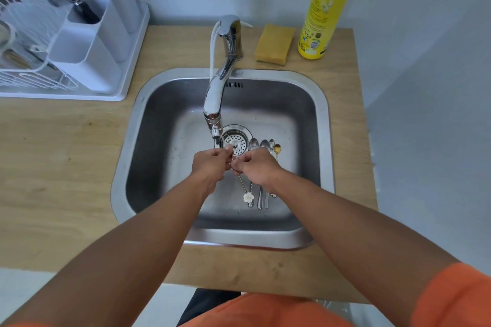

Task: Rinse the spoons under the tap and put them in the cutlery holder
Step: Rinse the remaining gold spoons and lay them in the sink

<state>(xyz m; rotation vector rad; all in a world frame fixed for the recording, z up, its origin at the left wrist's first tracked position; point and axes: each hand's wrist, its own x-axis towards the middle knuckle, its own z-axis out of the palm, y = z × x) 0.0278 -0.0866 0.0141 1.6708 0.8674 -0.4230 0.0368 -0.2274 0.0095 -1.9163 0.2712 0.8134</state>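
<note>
Head view: left hand [212, 164] and right hand [256, 167] pinch 1 thin spoon [242, 183] under tap [215, 103]. Wet fingers could drop it onto strainer [237, 141].

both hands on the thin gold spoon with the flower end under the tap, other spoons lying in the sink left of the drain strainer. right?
Nearly. The head view shows the remaining spoons lying right of the round perforated drain strainer, not left. The rest holds: left hand and right hand both grip the thin gold spoon with the white flower end below the chrome tap, over the steel sink.
</note>
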